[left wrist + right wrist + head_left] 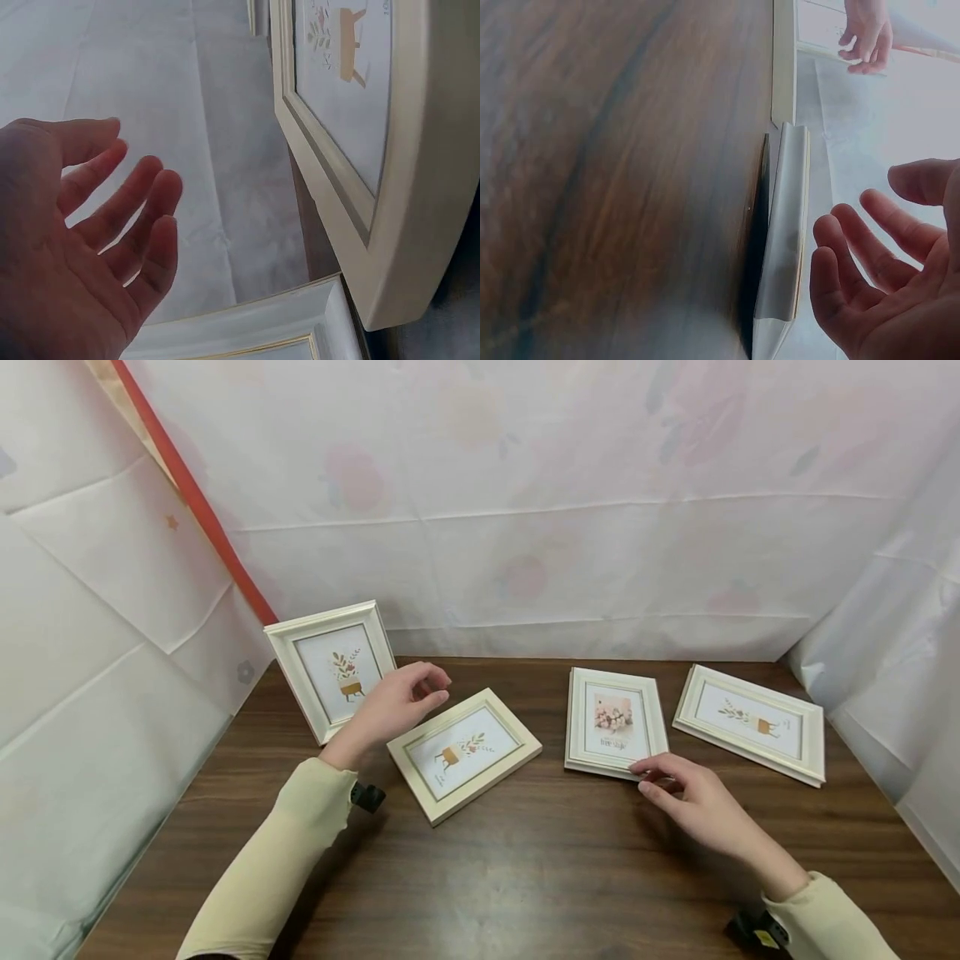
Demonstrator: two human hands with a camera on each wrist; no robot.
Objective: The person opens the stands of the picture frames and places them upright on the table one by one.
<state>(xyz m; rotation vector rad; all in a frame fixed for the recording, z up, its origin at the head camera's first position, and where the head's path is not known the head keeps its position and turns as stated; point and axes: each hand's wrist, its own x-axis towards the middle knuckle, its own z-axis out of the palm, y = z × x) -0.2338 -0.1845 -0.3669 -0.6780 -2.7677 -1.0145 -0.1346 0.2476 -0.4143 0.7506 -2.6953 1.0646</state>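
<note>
My left hand (393, 702) hovers with loosely bent fingers between an upright white picture frame (341, 668) and a cream picture frame (465, 752) lying face up. Nothing is in its grasp; the left wrist view shows the bare palm (82, 292) beside the cream frame (412, 172). Over the lower right corner of a frame with a pink flower picture (615, 722) is my right hand (697, 802), fingers slightly curved. In the right wrist view a gap shows between those fingers (825, 277) and the frame's edge (784, 225). Part of the upright frame is hidden behind the left hand.
Another white picture frame (750, 722) lies angled at the far right of the brown wooden table (480, 868). Pale patterned cloth (525, 527) hangs behind and at both sides. A red strip (195, 485) runs down the cloth at the back left.
</note>
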